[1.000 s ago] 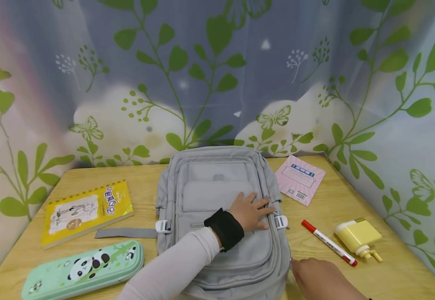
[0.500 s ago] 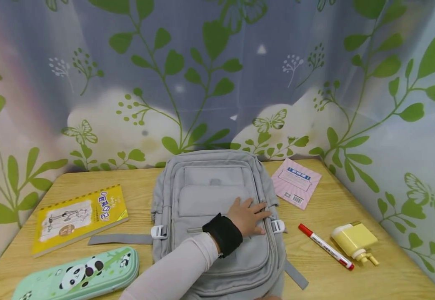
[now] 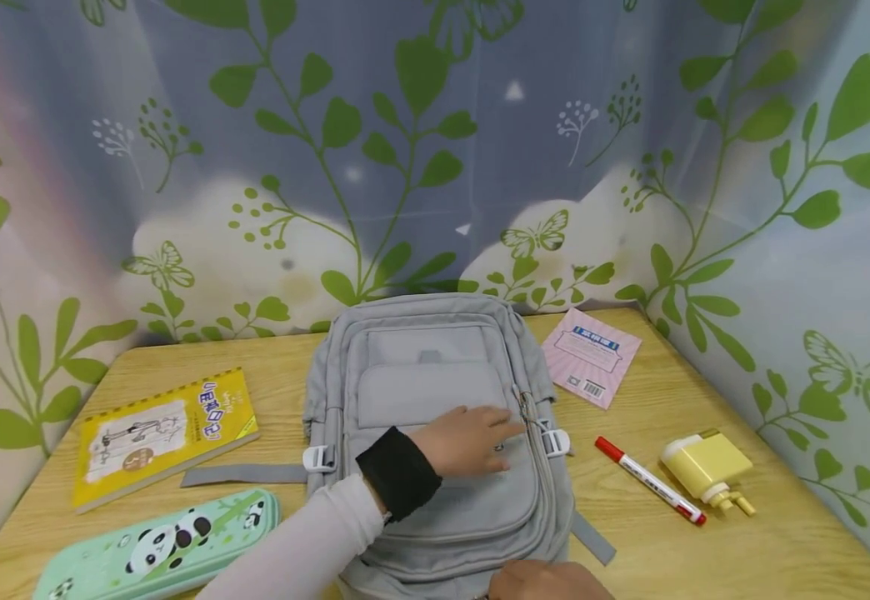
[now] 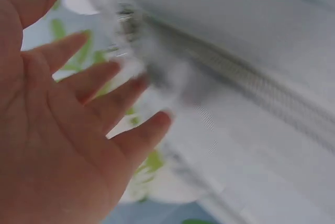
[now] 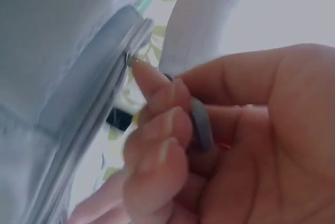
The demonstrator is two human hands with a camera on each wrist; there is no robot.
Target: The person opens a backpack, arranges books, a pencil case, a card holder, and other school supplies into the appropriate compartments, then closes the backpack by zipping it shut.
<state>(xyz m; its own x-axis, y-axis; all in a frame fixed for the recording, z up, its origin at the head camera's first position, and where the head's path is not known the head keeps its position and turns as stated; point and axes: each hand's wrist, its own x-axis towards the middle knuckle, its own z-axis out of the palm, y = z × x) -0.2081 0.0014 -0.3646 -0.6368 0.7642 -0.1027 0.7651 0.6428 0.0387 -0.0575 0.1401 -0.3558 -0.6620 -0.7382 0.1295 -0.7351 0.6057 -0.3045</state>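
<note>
A grey backpack (image 3: pixel 431 396) lies on its back on the table, front pockets facing up. Over its front right part, my left hand (image 3: pixel 465 442) is held with fingers spread, close to the side zipper. In the left wrist view the same hand (image 4: pixel 68 124) shows its palm and separated fingers beside the zipper track (image 4: pixel 241 72). At the bottom edge of the bag, my right hand (image 3: pixel 543 579) is partly cut off by the frame. From the right wrist view, its curled fingers and thumb pinch a grey zipper pull (image 5: pixel 200 124) beside the bag's zipper seam.
Left of the bag lie a yellow book (image 3: pixel 168 437), a grey strap (image 3: pixel 247 474) and a green panda pencil case (image 3: pixel 157 542). To its right are a pink booklet (image 3: pixel 591 357), a red-capped marker (image 3: pixel 648 479) and a yellow bottle-like object (image 3: pixel 708 467). A patterned curtain (image 3: pixel 405 167) hangs behind.
My right hand has moved from the bag's lower right side round to its bottom edge. The left hand has shifted slightly left across the front. A strap at lower right has come into view.
</note>
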